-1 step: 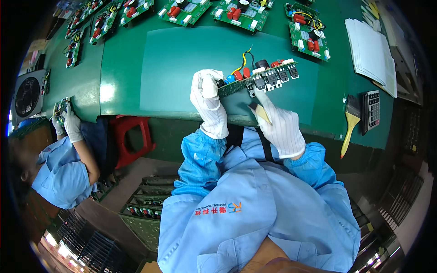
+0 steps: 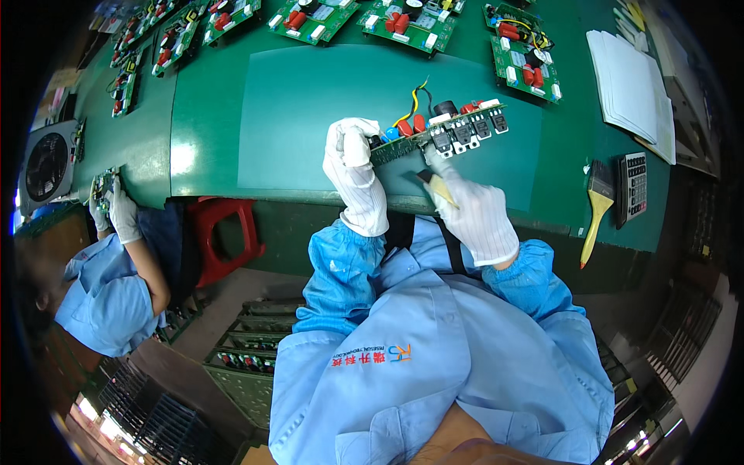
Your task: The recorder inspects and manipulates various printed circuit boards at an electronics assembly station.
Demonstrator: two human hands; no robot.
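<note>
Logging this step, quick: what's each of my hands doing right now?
Left hand: closed on the end of the circuit board, holding it tilted on edge.
Right hand: closed around a small brush under the board.

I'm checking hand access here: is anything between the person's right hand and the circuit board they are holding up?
Nothing visible. The left hand grips the circuit board at its left end, held on edge above the green mat. The right hand, holding a small yellowish tool, already reaches the board's lower edge.
</note>
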